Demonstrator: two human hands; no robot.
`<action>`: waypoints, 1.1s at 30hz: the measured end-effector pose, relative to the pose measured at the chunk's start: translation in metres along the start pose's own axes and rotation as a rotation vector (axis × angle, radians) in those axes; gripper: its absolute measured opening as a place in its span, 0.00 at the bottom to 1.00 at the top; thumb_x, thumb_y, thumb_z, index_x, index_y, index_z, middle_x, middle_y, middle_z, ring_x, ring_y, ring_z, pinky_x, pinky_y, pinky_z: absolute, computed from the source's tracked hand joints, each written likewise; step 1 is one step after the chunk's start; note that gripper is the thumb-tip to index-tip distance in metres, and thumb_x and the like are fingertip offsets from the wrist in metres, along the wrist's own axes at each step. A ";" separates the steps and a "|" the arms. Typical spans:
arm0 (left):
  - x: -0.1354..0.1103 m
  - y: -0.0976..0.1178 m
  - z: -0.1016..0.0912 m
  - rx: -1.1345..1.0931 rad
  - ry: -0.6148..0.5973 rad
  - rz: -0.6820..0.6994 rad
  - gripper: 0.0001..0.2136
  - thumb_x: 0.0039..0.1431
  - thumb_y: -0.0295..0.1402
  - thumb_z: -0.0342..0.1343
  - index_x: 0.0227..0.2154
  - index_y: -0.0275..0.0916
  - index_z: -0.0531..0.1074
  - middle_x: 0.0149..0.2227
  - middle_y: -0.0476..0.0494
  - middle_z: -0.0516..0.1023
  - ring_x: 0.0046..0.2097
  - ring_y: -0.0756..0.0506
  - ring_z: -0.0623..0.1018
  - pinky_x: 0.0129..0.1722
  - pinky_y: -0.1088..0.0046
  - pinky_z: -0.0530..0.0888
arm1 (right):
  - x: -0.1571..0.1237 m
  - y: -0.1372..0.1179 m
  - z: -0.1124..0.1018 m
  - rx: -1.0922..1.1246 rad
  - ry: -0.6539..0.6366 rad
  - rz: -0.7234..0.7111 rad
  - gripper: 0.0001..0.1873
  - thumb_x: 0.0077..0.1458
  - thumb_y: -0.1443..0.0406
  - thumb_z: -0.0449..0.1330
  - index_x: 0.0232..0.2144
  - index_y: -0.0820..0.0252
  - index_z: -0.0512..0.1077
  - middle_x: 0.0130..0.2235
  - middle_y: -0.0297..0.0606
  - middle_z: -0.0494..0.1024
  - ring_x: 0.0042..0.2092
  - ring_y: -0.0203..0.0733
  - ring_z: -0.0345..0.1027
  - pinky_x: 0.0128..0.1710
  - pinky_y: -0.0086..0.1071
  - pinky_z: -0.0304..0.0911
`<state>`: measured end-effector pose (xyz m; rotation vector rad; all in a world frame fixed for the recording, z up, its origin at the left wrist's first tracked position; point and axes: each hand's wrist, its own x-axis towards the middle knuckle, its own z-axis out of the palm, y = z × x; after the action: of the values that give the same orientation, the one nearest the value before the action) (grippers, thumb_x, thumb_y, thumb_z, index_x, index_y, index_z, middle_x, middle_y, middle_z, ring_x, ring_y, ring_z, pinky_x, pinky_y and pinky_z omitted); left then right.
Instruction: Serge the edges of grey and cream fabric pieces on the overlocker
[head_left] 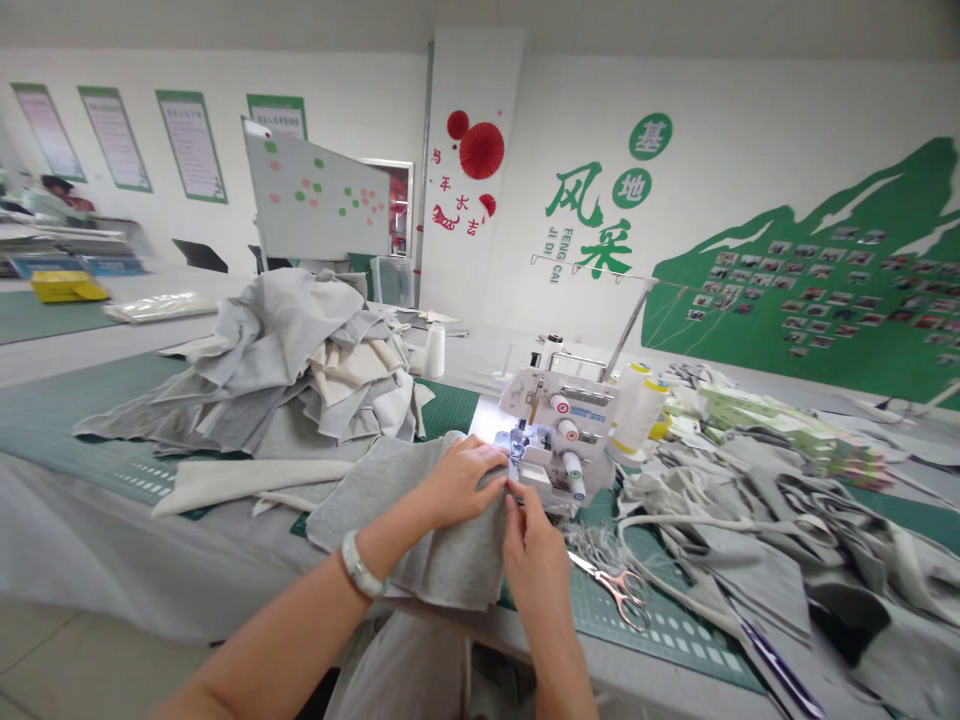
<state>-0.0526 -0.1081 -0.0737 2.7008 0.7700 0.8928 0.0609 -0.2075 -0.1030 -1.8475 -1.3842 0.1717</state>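
Observation:
A piece of grey fabric (457, 565) hangs over the table's front edge, its right edge reaching the needle area of a white overlock sewing machine (559, 420), whose lamp is lit. My left hand (466, 480) lies on top of the fabric close to the presser foot, its fingers bent and pressed on the cloth. My right hand (534, 530) pinches the fabric's edge between thumb and finger just in front of the machine. A bracelet circles my left wrist. The needle itself is too small to make out.
Left of the machine rises a heap of grey fabric pieces (277, 340). On the right lie scissors (619, 590), purple-handled snips (784, 665) and piled fabric scraps (720, 510). Thread cones (637, 410) stand behind the machine. A person (56, 200) is at the far left.

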 end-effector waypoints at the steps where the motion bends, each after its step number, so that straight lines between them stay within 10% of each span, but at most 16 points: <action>1: 0.000 0.000 0.000 0.000 -0.003 0.001 0.10 0.60 0.33 0.51 0.44 0.40 0.72 0.47 0.45 0.76 0.50 0.44 0.70 0.52 0.66 0.66 | 0.001 0.001 0.000 0.048 0.015 -0.009 0.19 0.61 0.58 0.44 0.45 0.57 0.71 0.30 0.40 0.79 0.31 0.45 0.73 0.29 0.30 0.59; 33: 0.004 -0.002 -0.008 0.007 -0.088 0.075 0.15 0.63 0.37 0.49 0.49 0.43 0.74 0.53 0.46 0.74 0.51 0.42 0.70 0.52 0.61 0.66 | 0.006 0.014 0.004 0.361 -0.032 -0.019 0.20 0.60 0.57 0.49 0.49 0.60 0.69 0.22 0.31 0.73 0.23 0.39 0.65 0.25 0.29 0.55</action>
<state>-0.0551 -0.1044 -0.0661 2.7707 0.6599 0.7818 0.0716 -0.2016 -0.1134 -1.5362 -1.2947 0.4147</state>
